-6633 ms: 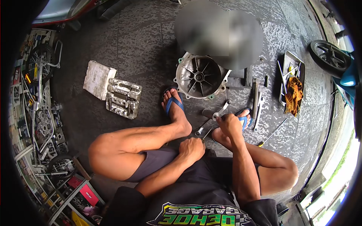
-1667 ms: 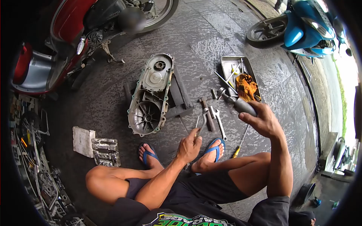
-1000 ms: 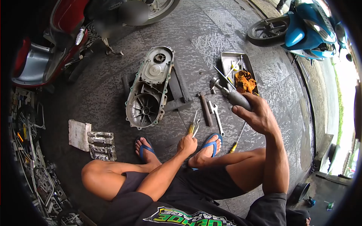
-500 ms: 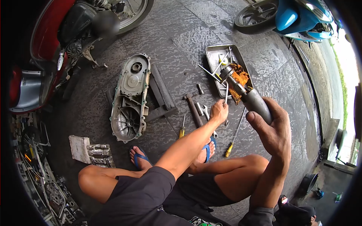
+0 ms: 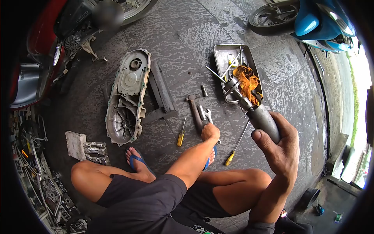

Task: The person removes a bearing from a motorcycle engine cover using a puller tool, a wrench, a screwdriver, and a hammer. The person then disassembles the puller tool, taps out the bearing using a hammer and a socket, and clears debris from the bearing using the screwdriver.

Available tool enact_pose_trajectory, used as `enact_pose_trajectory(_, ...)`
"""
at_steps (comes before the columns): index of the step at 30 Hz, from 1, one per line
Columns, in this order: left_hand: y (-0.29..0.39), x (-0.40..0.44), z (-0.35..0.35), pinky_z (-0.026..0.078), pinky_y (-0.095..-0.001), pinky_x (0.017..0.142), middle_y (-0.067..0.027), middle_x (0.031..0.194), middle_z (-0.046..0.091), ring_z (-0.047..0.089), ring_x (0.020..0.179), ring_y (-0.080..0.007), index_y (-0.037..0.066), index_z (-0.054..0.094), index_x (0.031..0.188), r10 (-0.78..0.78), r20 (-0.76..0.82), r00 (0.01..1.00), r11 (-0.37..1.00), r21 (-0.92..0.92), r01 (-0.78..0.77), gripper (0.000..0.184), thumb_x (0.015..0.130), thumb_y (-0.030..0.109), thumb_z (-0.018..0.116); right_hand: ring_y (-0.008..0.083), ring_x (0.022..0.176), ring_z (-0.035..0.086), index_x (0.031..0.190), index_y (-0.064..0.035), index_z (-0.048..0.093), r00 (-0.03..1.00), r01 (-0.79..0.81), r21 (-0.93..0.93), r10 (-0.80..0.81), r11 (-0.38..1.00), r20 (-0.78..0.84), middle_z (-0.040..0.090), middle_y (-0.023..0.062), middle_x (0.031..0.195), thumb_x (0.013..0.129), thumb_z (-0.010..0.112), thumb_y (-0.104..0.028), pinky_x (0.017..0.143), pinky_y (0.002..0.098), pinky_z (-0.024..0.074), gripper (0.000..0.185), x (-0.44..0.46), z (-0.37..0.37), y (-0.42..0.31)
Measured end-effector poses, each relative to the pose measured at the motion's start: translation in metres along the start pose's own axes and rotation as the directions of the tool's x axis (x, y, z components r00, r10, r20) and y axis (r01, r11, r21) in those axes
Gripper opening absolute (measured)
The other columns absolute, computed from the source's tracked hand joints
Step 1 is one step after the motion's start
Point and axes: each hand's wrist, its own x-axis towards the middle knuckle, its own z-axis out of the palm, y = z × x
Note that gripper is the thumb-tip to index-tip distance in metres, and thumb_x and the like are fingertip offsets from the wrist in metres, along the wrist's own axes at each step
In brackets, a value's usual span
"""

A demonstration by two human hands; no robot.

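At left centre, one engine case cover (image 5: pixel 126 113) lies on the slab beside one dark stand (image 5: pixel 161 85); a low, level reach past it would best avoid its edge. Just below centre, your left hand (image 5: pixel 210 133) is over one open-ended wrench (image 5: pixel 209 115); the fingers look curled in, but you cannot tell from here how tightly, or whether they grip it. If you pick it up, pinch mid-shank and lift straight, so that you don't drag the hammer (image 5: pixel 194 111) beside it. Right of centre, your right hand (image 5: pixel 283 148) is part closed around the grey barrel of one slide-hammer-type puller (image 5: pixel 265 121), thumb on the near side; it looks heavy at both ends, so a hold nearer its middle should balance better and spare your wrist.

Counted left to right: one case cover, one stand, two yellow-handled screwdrivers (image 5: pixel 180 139), one hammer, two short metal cylinders (image 5: pixel 201 112), one wrench, one metal tray (image 5: pixel 222 56), one orange rag (image 5: pixel 244 80) in it and one puller. The slim rods at the tray overlap too much to count.
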Motion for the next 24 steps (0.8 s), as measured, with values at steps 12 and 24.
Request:
enact_pose_trajectory(12,-0.019,-0.013,-0.010,0.056,-0.0472,0.075,-0.0226,0.094,0.071,0.071,0.087,-0.0383,0.003,0.071,0.095,0.446,0.030,0.894,0.885,-0.166,-0.436,0.039,0.087,0.039,0.059,0.0151,0.071,0.056,0.108,0.0055,0.064,0.997,0.061,-0.106,-0.065,0.993,-0.040,0.063,0.0081,0.079,0.081,0.078,-0.034,0.067,0.0313,0.0474,0.050,0.001,0.018,-0.001)
enact_pose_trajectory(24,-0.132,-0.151,-0.204,0.045,-0.0304,0.057,-0.0016,0.072,0.059,0.054,0.062,-0.0079,0.004,0.067,0.107,0.653,-0.198,0.731,0.409,-0.720,-0.561,0.025,0.103,0.021,0.049,0.0154,0.072,0.064,0.111,0.0056,0.066,0.962,0.084,-0.095,-0.056,0.992,0.267,0.069,0.0150,0.081,0.085,0.076,-0.018,0.066,0.0329,0.0516,0.037,-0.016,0.067,-0.032)
